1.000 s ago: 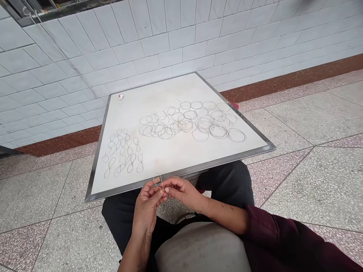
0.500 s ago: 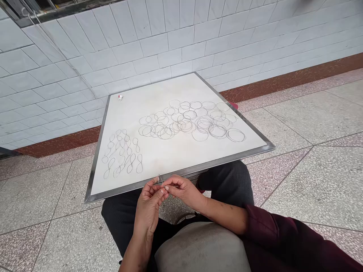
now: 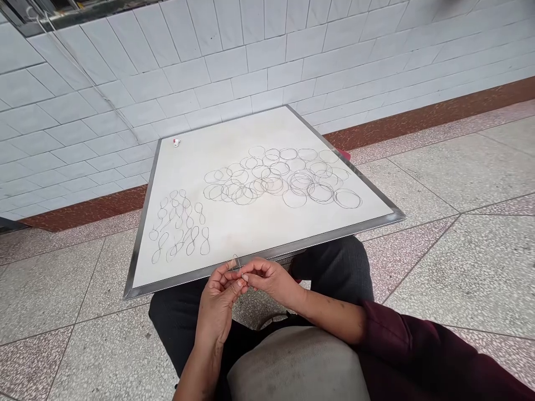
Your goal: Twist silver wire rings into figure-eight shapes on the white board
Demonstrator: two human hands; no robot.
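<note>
Over the near edge of the table, my left hand (image 3: pixel 221 289) and my right hand (image 3: pixel 270 281) meet at the fingertips, both closed in a pinch on one thin wire loop (image 3: pixel 236 257). A narrow bend of the wire sticks up above the left fingers; the rest is hidden by the fingers. On the left of the white tabletop (image 3: pixel 251 234) lie several wire pieces twisted into figure-eights (image 3: pixel 193 239). Farther right, many round wire rings (image 3: pixel 321 192) lie spread out and overlapping.
The table has a metal rim (image 3: pixel 334 232) and stands against a white tiled wall (image 3: pixel 234 86). A small white and red object (image 3: pixel 176 143) sits at its far left corner. My knees (image 3: pixel 345 267) are under the near edge, above a speckled floor (image 3: pixel 451 267).
The bend of wire above my left fingers looks a little taller and wider. Both hands stay almost in the same place, fingertips together. The pieces on the table have not moved.
</note>
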